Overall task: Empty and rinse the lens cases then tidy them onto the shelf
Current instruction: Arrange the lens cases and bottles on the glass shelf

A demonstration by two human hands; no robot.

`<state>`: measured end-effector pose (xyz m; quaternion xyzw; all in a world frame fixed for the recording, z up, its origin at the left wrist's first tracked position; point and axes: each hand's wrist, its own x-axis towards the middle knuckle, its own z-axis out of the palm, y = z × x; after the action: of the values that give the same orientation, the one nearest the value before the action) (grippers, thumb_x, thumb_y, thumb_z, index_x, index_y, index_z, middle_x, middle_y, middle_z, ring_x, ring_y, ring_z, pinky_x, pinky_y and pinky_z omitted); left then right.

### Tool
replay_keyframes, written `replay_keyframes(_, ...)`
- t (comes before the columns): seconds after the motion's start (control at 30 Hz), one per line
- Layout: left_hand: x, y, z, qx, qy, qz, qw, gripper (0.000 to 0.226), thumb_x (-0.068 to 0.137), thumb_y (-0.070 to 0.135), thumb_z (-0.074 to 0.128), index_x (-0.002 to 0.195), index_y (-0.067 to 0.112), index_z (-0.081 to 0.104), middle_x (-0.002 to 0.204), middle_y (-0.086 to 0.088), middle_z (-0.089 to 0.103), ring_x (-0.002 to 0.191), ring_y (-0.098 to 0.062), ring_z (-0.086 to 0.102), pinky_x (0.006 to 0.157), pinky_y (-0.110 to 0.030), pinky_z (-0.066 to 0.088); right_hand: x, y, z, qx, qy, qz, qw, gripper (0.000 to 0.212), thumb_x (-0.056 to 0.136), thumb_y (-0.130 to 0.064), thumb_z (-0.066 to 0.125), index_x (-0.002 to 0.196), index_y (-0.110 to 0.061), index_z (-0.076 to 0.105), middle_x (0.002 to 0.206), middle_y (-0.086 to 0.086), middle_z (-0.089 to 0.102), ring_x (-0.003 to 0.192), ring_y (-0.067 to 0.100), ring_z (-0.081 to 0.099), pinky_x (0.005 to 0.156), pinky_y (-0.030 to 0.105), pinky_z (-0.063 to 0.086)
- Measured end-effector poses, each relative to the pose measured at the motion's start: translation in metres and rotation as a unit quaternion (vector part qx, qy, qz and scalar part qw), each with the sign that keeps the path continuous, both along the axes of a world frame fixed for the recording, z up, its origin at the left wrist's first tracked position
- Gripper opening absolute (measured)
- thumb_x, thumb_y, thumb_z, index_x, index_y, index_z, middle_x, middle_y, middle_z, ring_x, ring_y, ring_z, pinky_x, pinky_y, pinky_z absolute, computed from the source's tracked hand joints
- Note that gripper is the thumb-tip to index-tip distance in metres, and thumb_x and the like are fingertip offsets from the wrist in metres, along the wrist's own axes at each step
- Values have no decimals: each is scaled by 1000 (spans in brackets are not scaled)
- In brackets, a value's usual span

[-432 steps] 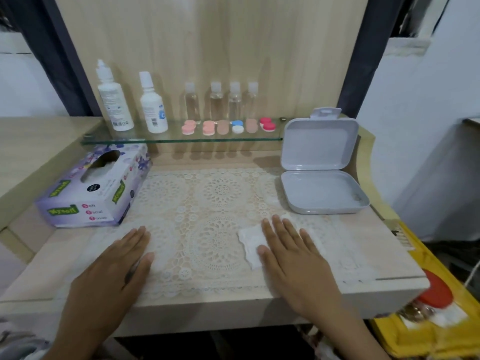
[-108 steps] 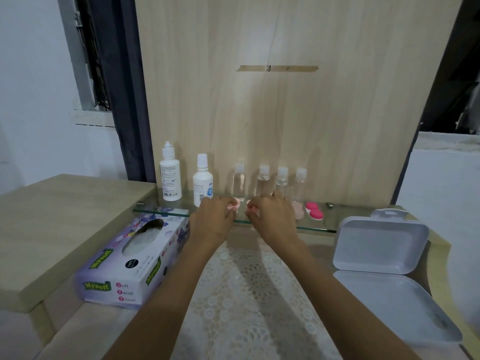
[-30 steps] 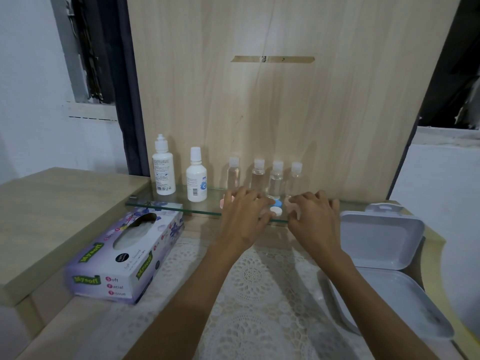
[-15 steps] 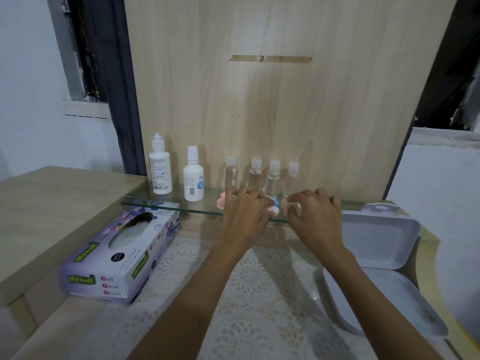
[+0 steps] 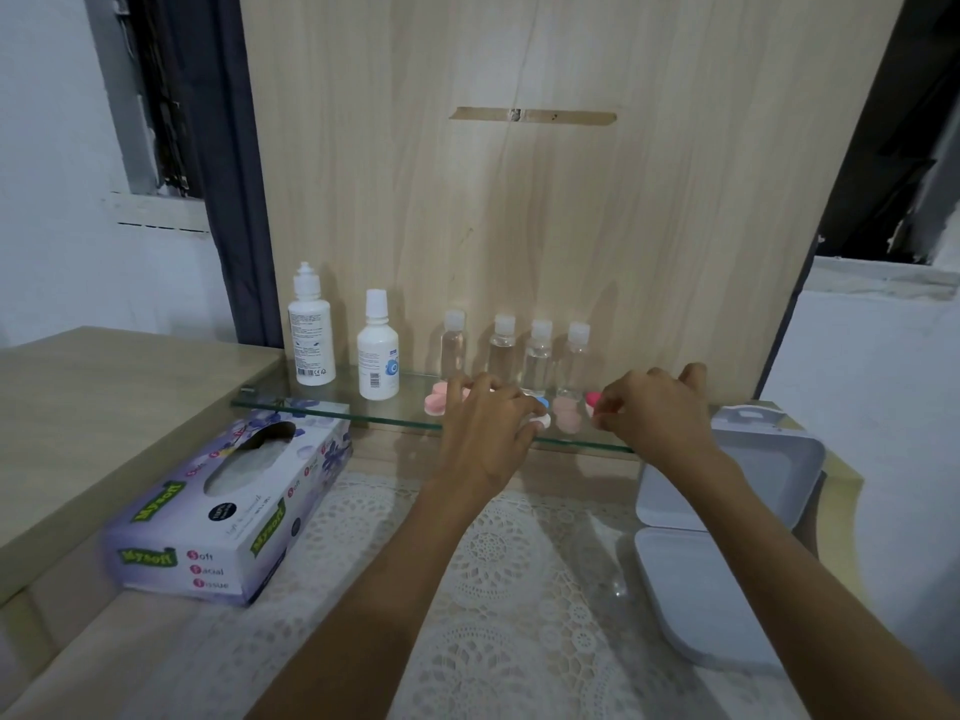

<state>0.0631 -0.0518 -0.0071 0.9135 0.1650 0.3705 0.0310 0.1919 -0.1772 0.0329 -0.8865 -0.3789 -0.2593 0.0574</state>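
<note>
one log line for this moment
stage: tidying cases | left hand: grips blue-white case | right hand: pinches red case | both cases: on glass shelf

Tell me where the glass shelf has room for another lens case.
The glass shelf is bare along its left front, before the white bottles and left of the pink case. Rightward it is crowded: clear bottles, left hand holding the blue-and-white case, pale pink case, right hand pinching the red case. Far right end: hidden.
</note>
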Motion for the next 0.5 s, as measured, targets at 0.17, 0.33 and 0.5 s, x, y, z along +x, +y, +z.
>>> replay_keyframes(0.17, 0, 1, 0, 0, -7, 1, 1000, 25, 90, 32, 53, 107, 29, 71, 111, 6, 69, 108, -20, 51, 95, -38, 20, -5, -2, -1, 16, -17, 5, 1000, 11, 89, -32, 60, 87, -33, 71, 81, -5, 69, 85, 17, 56, 80, 37, 15)
replay_keyframes(0.33, 0, -1, 3, 0, 15, 12, 1000, 24, 93, 32, 53, 112, 32, 68, 116, 8, 67, 113, -17, 48, 98, -37, 20, -9, -4, -1, 29, -8, 13, 999, 12, 90, -30, 60, 87, -31, 71, 83, -3, 69, 87, 17, 55, 85, 38, 19)
replay_keyframes(0.5, -1, 0, 3, 4, 21, 18, 1000, 25, 93, 34, 52, 113, 34, 67, 117, 11, 66, 114, -15, 47, 100, -36, 19, -12, -5, -2, 32, -13, 10, 999, 11, 90, -30, 61, 85, -30, 71, 83, -3, 69, 86, 17, 55, 86, 38, 21)
